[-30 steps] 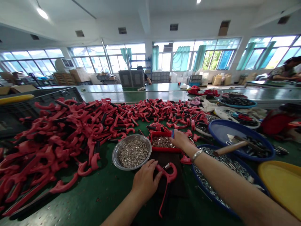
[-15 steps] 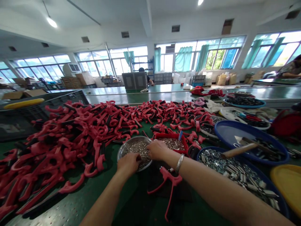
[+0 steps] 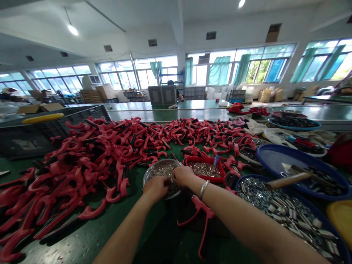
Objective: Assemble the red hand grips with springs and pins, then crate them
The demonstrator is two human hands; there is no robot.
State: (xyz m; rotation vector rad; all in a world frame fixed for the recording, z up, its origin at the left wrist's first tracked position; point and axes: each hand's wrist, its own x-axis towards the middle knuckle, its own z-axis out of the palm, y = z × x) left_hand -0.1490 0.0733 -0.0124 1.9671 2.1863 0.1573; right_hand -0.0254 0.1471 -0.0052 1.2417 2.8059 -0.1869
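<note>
A round bowl [image 3: 145, 178] full of small metal pieces [image 3: 163, 170] stands on the green table. My left hand [image 3: 156, 189] reaches over its near left rim, fingers curled down at the pieces. On the bowl's right side my right hand [image 3: 184, 176], below a silver bracelet [image 3: 204, 189], has its fingers bent inward among the pieces. Whatever the fingertips pinch is hidden. Just right of the bowl sits a red tray [image 3: 220, 179] of metal pins [image 3: 203, 168]. Under my right forearm lies a red-and-black spring clamp [image 3: 202, 207], jaws partly covered.
Red-and-black clamp parts [image 3: 90, 161] heap across the left and back. On the right are a blue basin [image 3: 240, 179] of metal fittings, a blue tray [image 3: 271, 154] with a wooden-handled hammer [image 3: 288, 180], and a yellow lid [image 3: 341, 216]. A grey crate [image 3: 24, 141] stands left.
The whole view has shifted slightly, so things appear farther right. Both hands stay at the bowl, fingers still curled over the metal pieces.
</note>
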